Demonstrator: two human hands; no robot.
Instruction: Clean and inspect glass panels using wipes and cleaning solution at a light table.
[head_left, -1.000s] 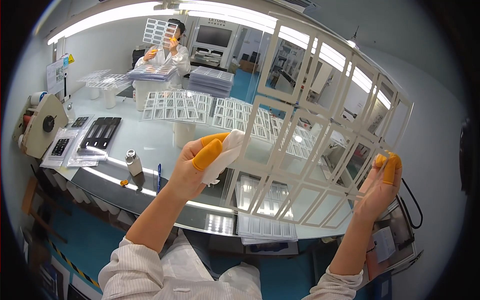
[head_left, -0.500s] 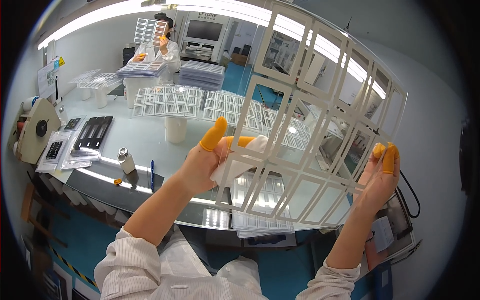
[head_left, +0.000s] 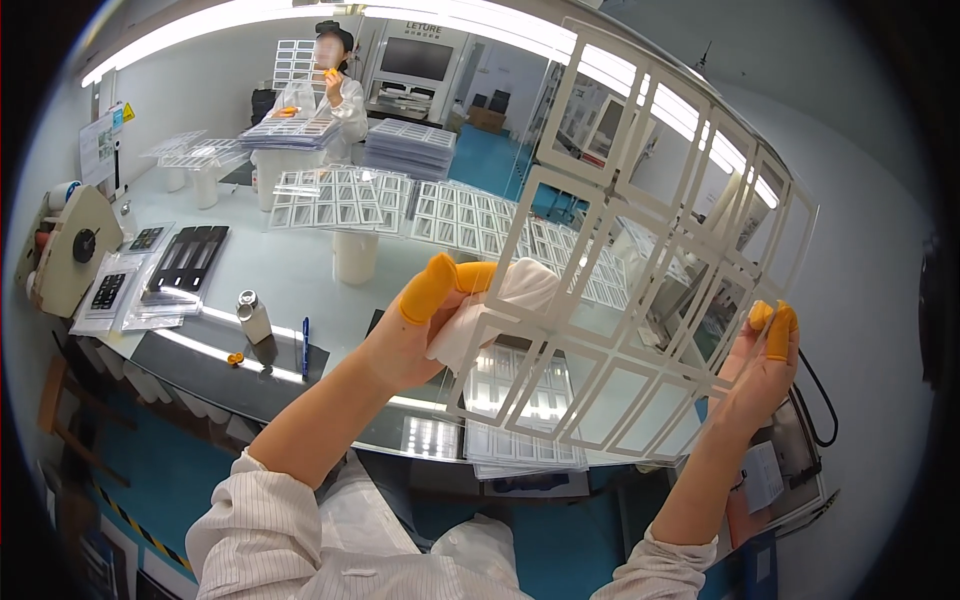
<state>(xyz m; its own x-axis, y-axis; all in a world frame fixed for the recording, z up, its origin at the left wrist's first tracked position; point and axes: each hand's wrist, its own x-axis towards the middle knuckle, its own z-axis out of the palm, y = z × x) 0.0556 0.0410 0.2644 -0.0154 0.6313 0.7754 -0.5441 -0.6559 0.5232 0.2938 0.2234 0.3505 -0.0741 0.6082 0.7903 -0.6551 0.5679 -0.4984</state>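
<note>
A clear sheet printed with a grid of white rectangular frames (head_left: pixel 650 250) is held up, tilted, in front of me. My right hand (head_left: pixel 757 375), with orange-yellow finger cots, pinches its right edge between thumb and finger. Closed around a crumpled white cloth (head_left: pixel 525 285), my left hand (head_left: pixel 405 340) is at the sheet's left side. The cloth lies against or just behind the sheet; which of these I cannot tell. Its thumb and index finger also wear finger cots. Beneath the held sheet, more printed sheets (head_left: pixel 520 400) lie at the table's front edge.
Similar sheets (head_left: pixel 330 200) rest raised on white cups (head_left: pixel 354 258) across the glass table. A metal-topped bottle (head_left: pixel 253 317), a blue pen (head_left: pixel 305 347) and black panels (head_left: pixel 185 262) lie left. Across the table, a co-worker (head_left: pixel 340 105) holds another sheet behind stacks (head_left: pixel 408 150).
The sheet has shifted slightly right and down. My left thumb has bent in toward the index finger, and more of the cloth shows. My right hand keeps its pinch.
</note>
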